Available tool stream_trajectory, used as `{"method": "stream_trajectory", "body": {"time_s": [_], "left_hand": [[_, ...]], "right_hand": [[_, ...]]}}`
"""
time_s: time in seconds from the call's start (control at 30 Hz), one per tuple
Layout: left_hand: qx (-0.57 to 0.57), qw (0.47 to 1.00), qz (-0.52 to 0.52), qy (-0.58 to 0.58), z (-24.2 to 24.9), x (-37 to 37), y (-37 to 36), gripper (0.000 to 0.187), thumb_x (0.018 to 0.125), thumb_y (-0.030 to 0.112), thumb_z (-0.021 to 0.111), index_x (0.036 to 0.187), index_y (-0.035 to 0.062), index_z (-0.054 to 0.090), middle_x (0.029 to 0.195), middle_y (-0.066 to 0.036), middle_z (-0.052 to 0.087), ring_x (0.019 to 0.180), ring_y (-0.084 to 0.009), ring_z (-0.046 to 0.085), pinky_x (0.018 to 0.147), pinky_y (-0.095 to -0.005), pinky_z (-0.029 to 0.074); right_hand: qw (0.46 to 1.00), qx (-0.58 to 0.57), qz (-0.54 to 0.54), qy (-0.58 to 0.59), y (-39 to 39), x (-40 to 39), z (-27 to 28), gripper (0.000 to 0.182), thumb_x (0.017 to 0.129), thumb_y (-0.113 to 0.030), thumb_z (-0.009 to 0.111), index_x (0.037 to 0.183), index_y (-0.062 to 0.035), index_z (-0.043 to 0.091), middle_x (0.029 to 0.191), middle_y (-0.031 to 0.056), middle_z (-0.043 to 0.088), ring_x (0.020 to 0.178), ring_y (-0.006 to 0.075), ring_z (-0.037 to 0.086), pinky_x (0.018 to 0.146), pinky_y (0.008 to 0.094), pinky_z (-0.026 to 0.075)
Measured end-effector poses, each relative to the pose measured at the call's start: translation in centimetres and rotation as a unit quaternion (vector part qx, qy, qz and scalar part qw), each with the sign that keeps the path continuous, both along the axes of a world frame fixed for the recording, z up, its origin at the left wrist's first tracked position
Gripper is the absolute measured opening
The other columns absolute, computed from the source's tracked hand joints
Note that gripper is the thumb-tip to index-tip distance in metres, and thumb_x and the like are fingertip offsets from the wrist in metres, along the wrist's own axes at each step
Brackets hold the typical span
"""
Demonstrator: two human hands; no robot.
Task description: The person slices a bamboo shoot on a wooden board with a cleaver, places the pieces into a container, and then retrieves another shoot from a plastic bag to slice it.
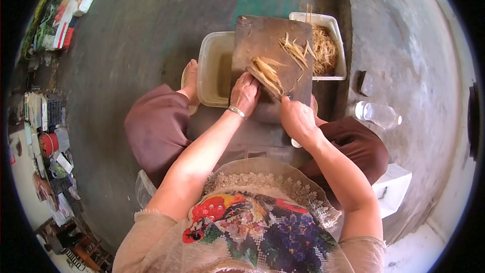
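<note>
Two bare hands work on a dark, worn wooden board (273,55), a flat rectangle laid across the tops of two pale plastic tubs. We see all this from above, looking down past a lace-edged top embroidered with bright flowers.

Our left hand (245,92) presses down on a bundle of pale yellow fibrous strips (267,73) at the near edge of the board, fingers curled over the near ends of the strips and pinning them flat. A silvery bracelet (236,111) circles that wrist.

Our right hand (297,117) sits just right of the bundle, fingers clenched; what they grip we cannot tell, as the back of the hand hides it.

More loose cut slivers (294,50) lie scattered farther along the board. To the far right, the white rectangular tub (341,45) holds a tangled heap of thin straw-coloured shreds. The left tub (209,68), cream and rounded at the corners, holds cloudy liquid.

Well to the right, a clear plastic bottle (378,114) lies on its side on the rough grey concrete floor (131,35).
</note>
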State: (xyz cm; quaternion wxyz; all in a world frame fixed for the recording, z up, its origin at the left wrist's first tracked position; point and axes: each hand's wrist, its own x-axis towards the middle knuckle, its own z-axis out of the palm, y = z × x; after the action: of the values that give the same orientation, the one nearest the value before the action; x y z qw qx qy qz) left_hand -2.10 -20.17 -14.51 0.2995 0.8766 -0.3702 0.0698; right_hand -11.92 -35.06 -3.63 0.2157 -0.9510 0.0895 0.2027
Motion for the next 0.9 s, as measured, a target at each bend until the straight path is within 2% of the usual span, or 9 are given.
{"method": "stream_trajectory", "body": {"time_s": [0.1, 0.2, 0.27, 0.37, 0.43, 0.53, 0.7, 0.77, 0.9], "left_hand": [[0.013, 0.999, 0.0, 0.032, -0.3, 0.0, -0.1, 0.04, 0.068, 0.001, 0.064, 0.107, 0.0018, 0.056, 0.11, -0.015, 0.054, 0.108, -0.0325, 0.049, 0.093, -0.041, 0.042], [-0.009, 1.0, 0.004, -0.006, 0.3, -0.2, 0.2, 0.038, 0.068, 0.002, 0.065, 0.105, 0.0016, 0.056, 0.11, -0.015, 0.054, 0.108, -0.0327, 0.049, 0.094, -0.0408, 0.041], [0.03, 0.998, -0.006, 0.053, 0.4, 0.0, 0.4, 0.036, 0.068, 0.002, 0.065, 0.103, 0.0018, 0.057, 0.111, -0.015, 0.054, 0.109, -0.0332, 0.048, 0.094, -0.0407, 0.041], [0.047, 0.997, 0.006, 0.068, 0.4, -0.1, 0.2, 0.035, 0.068, 0.002, 0.066, 0.101, 0.0018, 0.057, 0.112, -0.016, 0.054, 0.11, -0.0338, 0.048, 0.095, -0.0409, 0.04], [0.018, 0.999, 0.007, 0.039, 0.1, 0.3, -0.2, 0.036, 0.067, 0.002, 0.066, 0.101, 0.0018, 0.057, 0.113, -0.016, 0.054, 0.111, -0.0339, 0.048, 0.095, -0.0409, 0.04], [0.001, 1.0, 0.004, 0.0, -0.9, 0.2, 0.0, 0.037, 0.066, 0.003, 0.067, 0.102, 0.0018, 0.057, 0.112, -0.016, 0.054, 0.111, -0.0339, 0.048, 0.095, -0.0406, 0.04], [-0.012, 1.0, 0.014, -0.016, -0.1, -0.2, 0.0, 0.034, 0.066, 0.002, 0.067, 0.099, 0.0021, 0.057, 0.109, -0.016, 0.055, 0.11, -0.0334, 0.048, 0.095, -0.04, 0.041], [0.048, 0.996, 0.009, 0.075, 0.2, 0.0, 0.1, 0.03, 0.065, 0.002, 0.067, 0.094, 0.002, 0.057, 0.105, -0.016, 0.055, 0.109, -0.033, 0.049, 0.094, -0.0403, 0.041], [0.016, 1.0, 0.015, 0.006, 0.2, 0.0, 0.0, 0.026, 0.066, 0.002, 0.066, 0.09, 0.0021, 0.057, 0.103, -0.015, 0.055, 0.107, -0.0328, 0.05, 0.093, -0.0405, 0.042]], "right_hand": [[1.0, -0.005, 0.006, 0.013, -0.1, -0.4, 0.0, 0.012, 0.079, -0.004, 0.046, 0.089, 0.002, 0.051, 0.072, 0.0257, 0.062, 0.074, 0.0429, 0.063, 0.065, 0.0494, 0.049], [1.0, 0.004, 0.002, 0.003, 0.8, 1.6, -1.3, 0.012, 0.078, -0.002, 0.048, 0.089, 0.0022, 0.051, 0.073, 0.0254, 0.062, 0.075, 0.0426, 0.063, 0.067, 0.0483, 0.049], [1.0, 0.001, 0.0, -0.016, 1.5, 3.7, -3.2, 0.012, 0.076, -0.001, 0.051, 0.087, 0.0021, 0.052, 0.074, 0.0253, 0.063, 0.076, 0.0416, 0.063, 0.068, 0.0473, 0.05], [1.0, -0.006, -0.003, -0.022, 1.2, 3.4, -2.9, 0.011, 0.077, -0.002, 0.05, 0.087, 0.002, 0.053, 0.074, 0.0257, 0.063, 0.076, 0.0412, 0.063, 0.067, 0.048, 0.05], [0.999, -0.009, -0.004, -0.045, 0.9, 2.4, -2.3, 0.012, 0.078, -0.002, 0.049, 0.088, 0.0023, 0.052, 0.073, 0.0258, 0.062, 0.073, 0.0414, 0.063, 0.066, 0.0489, 0.05], [1.0, 0.005, -0.002, -0.012, 0.4, 0.3, -0.6, 0.014, 0.078, -0.002, 0.047, 0.091, 0.002, 0.051, 0.071, 0.0261, 0.062, 0.072, 0.0421, 0.063, 0.065, 0.0495, 0.049], [1.0, -0.003, 0.001, 0.001, 0.6, 2.0, -2.1, 0.013, 0.079, -0.003, 0.047, 0.09, 0.0017, 0.052, 0.073, 0.0264, 0.062, 0.072, 0.0423, 0.063, 0.065, 0.0495, 0.049], [1.0, 0.003, -0.002, -0.01, 1.0, 3.1, -3.0, 0.013, 0.079, -0.003, 0.047, 0.09, 0.0014, 0.052, 0.073, 0.0263, 0.062, 0.072, 0.0422, 0.063, 0.066, 0.0496, 0.049], [0.999, -0.013, -0.024, -0.019, 0.5, 2.4, -2.3, 0.012, 0.08, -0.005, 0.047, 0.088, 0.0006, 0.053, 0.074, 0.0256, 0.063, 0.074, 0.0419, 0.063, 0.067, 0.0496, 0.049]]}}
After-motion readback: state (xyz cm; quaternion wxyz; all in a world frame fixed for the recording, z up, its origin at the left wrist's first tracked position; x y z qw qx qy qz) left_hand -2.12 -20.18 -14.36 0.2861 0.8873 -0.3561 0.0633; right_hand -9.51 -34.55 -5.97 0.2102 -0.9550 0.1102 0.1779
